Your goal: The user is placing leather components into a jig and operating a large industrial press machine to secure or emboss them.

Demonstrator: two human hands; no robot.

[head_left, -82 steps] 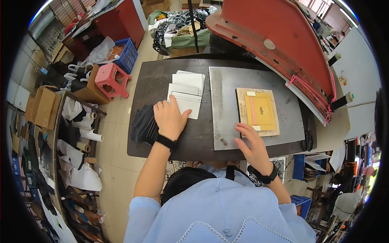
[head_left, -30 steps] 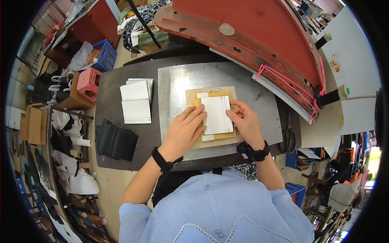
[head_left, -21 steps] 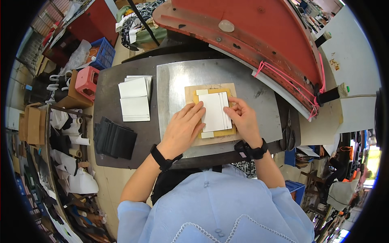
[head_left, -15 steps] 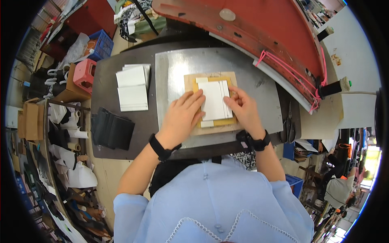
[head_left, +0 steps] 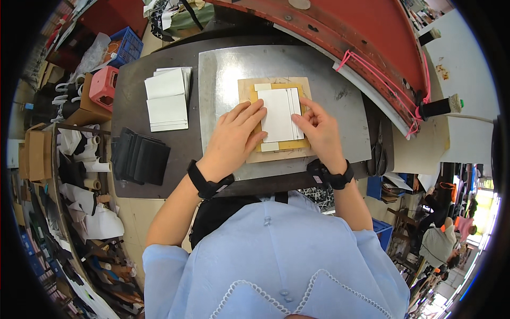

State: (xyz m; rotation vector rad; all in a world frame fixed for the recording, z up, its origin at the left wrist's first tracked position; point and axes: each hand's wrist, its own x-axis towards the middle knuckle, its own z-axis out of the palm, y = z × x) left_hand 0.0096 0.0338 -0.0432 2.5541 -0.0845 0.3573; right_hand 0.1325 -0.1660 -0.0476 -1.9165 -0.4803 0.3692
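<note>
A white rectangular panel [head_left: 276, 114] with dark lines near its right side lies on a yellow frame-like plate [head_left: 287, 145]. The plate rests on a tan board [head_left: 244, 91], on top of a grey metal sheet [head_left: 218, 74]. My left hand [head_left: 229, 139] lies with its fingers stretched out, fingertips against the panel's left edge. At the opposite edge, my right hand [head_left: 321, 133] has its thumb on the panel and its index finger by the upper right corner; the other fingers are curled.
A stack of white panels [head_left: 167, 101] and a pile of black pieces [head_left: 141, 158] sit at the left on the dark table [head_left: 127, 95]. Scissors [head_left: 377, 157] lie to the right. A red machine part [head_left: 366, 48] with pink cord overhangs the far right.
The whole view has shifted, so the table sits slightly higher in the picture. Both hands keep nearly the same places at the panel's edges.
</note>
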